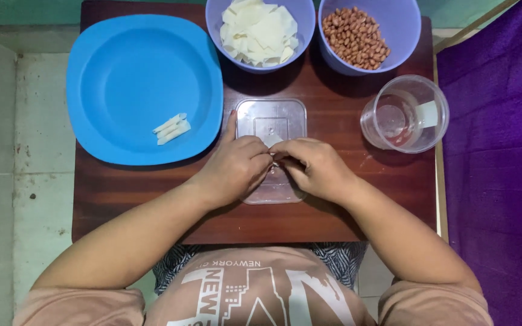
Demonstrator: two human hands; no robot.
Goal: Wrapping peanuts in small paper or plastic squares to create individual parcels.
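Observation:
Both hands meet over a clear plastic lid (271, 119) lying flat on a small dark wooden table (152, 199). My left hand (237, 168) and my right hand (312, 168) pinch a small pale wrapper piece (272, 142) between their fingertips. Most of that piece is hidden by the fingers. On the blue plate (116, 54) to the left lie two or three small rolled white wrappers (171, 128). A purple bowl (215, 18) of pale wrapper sheets (260, 30) stands at the far edge.
A second purple bowl (407, 24) holds peanuts (355, 37) at the far right. A clear plastic cup (405, 113) with a little liquid stands on the right side of the table. Purple cloth (502, 151) lies to the right, grey tiled floor (7, 151) to the left.

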